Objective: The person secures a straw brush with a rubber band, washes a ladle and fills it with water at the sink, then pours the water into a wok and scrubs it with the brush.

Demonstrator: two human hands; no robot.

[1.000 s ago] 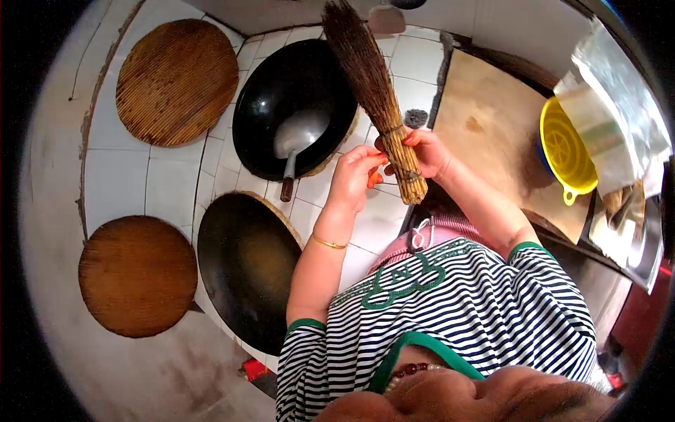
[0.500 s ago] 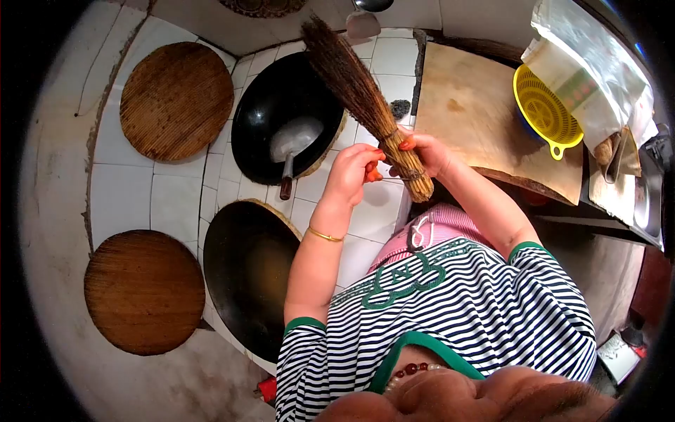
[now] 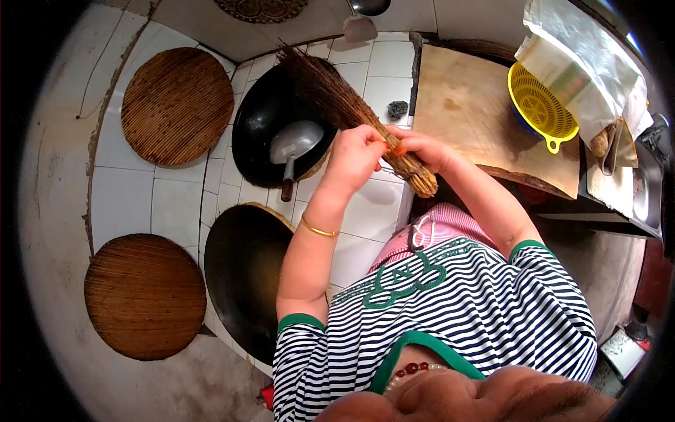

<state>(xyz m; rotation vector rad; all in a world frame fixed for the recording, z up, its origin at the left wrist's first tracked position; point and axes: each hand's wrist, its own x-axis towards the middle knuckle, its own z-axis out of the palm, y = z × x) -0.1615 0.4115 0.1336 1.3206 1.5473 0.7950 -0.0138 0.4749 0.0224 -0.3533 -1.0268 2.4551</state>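
Observation:
A straw whisk broom (image 3: 337, 98) slants across the middle of the view. Its dark, frayed bristles point up and left over a black wok (image 3: 256, 112), and its bound handle end points toward my waist. My right hand (image 3: 422, 149) is closed around the handle, thumb on top. My left hand (image 3: 357, 158), with a gold bracelet at its wrist, is closed in a pinch against the bound part, its fingertips on the straw. In the wok rests a metal wok spatula (image 3: 295, 141) with a brown handle.
A second wok (image 3: 246, 274) sits nearer me in the white tiled stove. Two round wooden lids (image 3: 176, 105) lie to the left. On the right are a wooden board (image 3: 485, 112), a yellow colander (image 3: 541, 105) and a plastic bag (image 3: 583, 70). A dark scouring pad (image 3: 397, 109) lies on the tiles.
My left hand has moved up and right, from beside the handle onto the broom's bound part. The broom's bristle end has swung slightly left and down.

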